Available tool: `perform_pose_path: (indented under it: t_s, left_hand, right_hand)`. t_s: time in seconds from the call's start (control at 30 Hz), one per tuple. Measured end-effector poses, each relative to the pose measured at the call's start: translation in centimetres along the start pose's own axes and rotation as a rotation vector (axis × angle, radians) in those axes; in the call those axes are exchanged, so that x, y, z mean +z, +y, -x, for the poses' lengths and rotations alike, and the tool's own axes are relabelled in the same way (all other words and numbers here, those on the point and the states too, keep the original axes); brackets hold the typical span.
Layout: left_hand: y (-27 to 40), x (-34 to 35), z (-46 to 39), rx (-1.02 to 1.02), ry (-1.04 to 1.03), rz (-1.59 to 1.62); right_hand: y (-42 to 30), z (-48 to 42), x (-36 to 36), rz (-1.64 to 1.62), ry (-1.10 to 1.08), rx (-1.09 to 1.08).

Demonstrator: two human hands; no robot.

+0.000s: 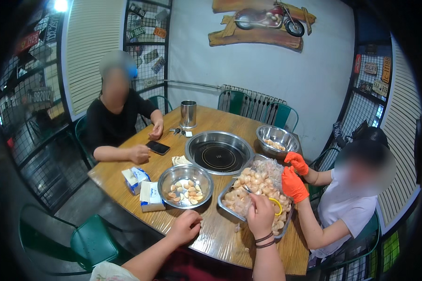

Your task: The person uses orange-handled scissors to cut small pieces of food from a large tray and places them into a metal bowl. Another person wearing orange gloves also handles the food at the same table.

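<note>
My right hand (261, 215), with dark bead bracelets at the wrist, is over the near part of a metal tray (222, 203). It grips scissors (277, 207) with a yellow handle loop; a bit of blade shows past my fingers. Garlic cloves (263, 181) in papery skins heap the tray, and loose skins (270, 167) pile at its far end. At the table's near edge my left hand (185, 226) has curled fingers, and its palm is hidden. Just beyond it stands a steel bowl (161, 188) with several cloves (186, 192) at the bottom.
Orange-gloved hands (295, 182) of a person at the right are at the tray's edge. Another steel bowl (260, 135) holds cloves. Around the sunken cooktop (218, 156) are tissue boxes (151, 202), a phone (158, 148), keys (176, 131) and a metal canister (188, 114). Another person (116, 119) sits at left.
</note>
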State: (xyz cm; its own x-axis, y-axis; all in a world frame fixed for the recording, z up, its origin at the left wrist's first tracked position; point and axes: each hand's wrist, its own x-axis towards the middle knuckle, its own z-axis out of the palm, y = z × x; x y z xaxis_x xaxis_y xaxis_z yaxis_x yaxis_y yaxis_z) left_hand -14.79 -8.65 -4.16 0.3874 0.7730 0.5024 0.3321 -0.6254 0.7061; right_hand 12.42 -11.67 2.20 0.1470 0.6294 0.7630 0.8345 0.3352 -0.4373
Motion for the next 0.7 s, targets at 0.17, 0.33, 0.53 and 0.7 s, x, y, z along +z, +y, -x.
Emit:
perform_pose_path:
  t_s: [0.17, 0.33, 0.53, 0.7]
  left_hand:
    - [-1.0, 0.3, -0.5, 0.176, 0.048, -0.034]
    - [-1.3, 0.3, -0.4, 0.153, 0.056, -0.028]
    - [-1.3, -0.1, -0.5, 0.195, 0.057, -0.052]
    - [-0.9, 0.0, 0.0, 0.14, 0.009, -0.081]
  right_hand:
    - [-0.7, -0.9, -0.3, 0.012, 0.014, -0.049]
    - [-0.6, -0.2, 0.4, 0.017, 0.013, -0.039]
    - [-1.4, -0.7, 0.3, 0.023, -0.02, -0.044]
    - [-1.1, -0.3, 0.1, 0.008, -0.036, 0.031]
